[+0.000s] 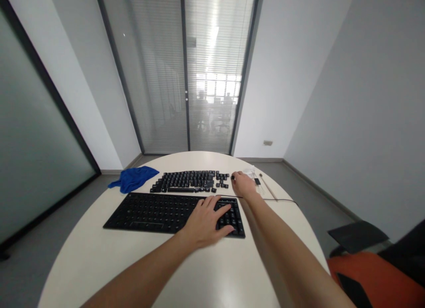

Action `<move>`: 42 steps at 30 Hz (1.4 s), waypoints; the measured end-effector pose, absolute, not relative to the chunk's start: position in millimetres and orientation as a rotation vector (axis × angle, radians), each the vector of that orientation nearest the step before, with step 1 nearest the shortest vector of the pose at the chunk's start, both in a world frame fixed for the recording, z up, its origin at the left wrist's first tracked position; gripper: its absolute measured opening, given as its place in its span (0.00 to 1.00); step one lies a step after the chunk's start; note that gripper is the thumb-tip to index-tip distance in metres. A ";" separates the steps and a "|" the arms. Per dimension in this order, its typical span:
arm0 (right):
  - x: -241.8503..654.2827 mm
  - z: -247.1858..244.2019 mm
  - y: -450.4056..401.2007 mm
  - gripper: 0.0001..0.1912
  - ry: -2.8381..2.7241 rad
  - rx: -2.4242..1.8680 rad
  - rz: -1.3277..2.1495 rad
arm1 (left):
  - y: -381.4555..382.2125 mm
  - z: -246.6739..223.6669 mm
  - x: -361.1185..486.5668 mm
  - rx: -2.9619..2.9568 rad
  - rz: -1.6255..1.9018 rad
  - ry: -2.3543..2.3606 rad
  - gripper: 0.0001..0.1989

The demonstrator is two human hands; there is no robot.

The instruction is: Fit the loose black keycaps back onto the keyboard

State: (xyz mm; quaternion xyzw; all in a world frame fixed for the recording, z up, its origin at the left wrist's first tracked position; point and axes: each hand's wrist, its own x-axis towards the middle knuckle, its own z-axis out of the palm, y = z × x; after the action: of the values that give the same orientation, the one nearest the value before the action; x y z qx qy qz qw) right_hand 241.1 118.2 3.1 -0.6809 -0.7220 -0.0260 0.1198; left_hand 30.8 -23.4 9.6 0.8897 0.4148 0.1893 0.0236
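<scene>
A black keyboard (149, 212) lies on the table, most of its keycaps off; its right end still carries caps. My left hand (207, 219) rests on that end, fingers spread, covering part of it. Behind the keyboard, loose black keycaps (189, 179) are laid out in rows like a key layout. At the right of these rows my right hand (244, 184) is closed, with a small black keycap (233, 178) at its fingertips. The fingers' far side is hidden.
A blue cloth (134, 177) lies crumpled at the table's left. To the right are a thin light-coloured stick-like tool (268, 187), a wire tool with a black part (257, 181) and a clear plastic bag (249, 171). A cable (282, 199) runs off the table's right edge. An orange chair (375, 272) stands at right.
</scene>
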 end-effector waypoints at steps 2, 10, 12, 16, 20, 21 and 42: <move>241.8 5.4 113.8 0.16 -2.105 -2.008 -0.079 | -23.9 10.5 31.0 2.756 0.588 1.286 0.29; 251.1 11.9 95.2 0.12 -2.102 -2.071 0.020 | -24.1 12.3 31.8 2.765 0.557 1.279 0.29; 253.6 11.7 85.7 0.11 -2.102 -2.058 0.062 | -23.6 11.1 31.9 2.771 0.559 1.275 0.29; 259.5 11.8 65.1 0.13 -2.102 -1.946 0.132 | -23.7 9.4 31.8 2.778 0.568 1.273 0.28; 268.9 15.8 53.6 0.16 -2.143 -1.705 0.246 | -24.1 8.8 31.3 2.783 0.588 1.263 0.27; 270.9 17.1 51.8 0.16 -2.132 -1.573 0.315 | -23.9 8.3 31.1 2.779 0.596 1.265 0.26; 252.2 24.6 35.3 0.12 -2.276 -1.019 0.740 | -23.0 -0.3 31.5 2.663 0.825 1.375 0.19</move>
State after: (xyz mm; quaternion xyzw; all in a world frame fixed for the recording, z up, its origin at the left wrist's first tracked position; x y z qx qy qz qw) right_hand 252.2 35.3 24.6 -0.3776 -0.8432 0.2742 0.2668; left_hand 31.5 -23.0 -0.3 0.8566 0.4422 0.2652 0.0164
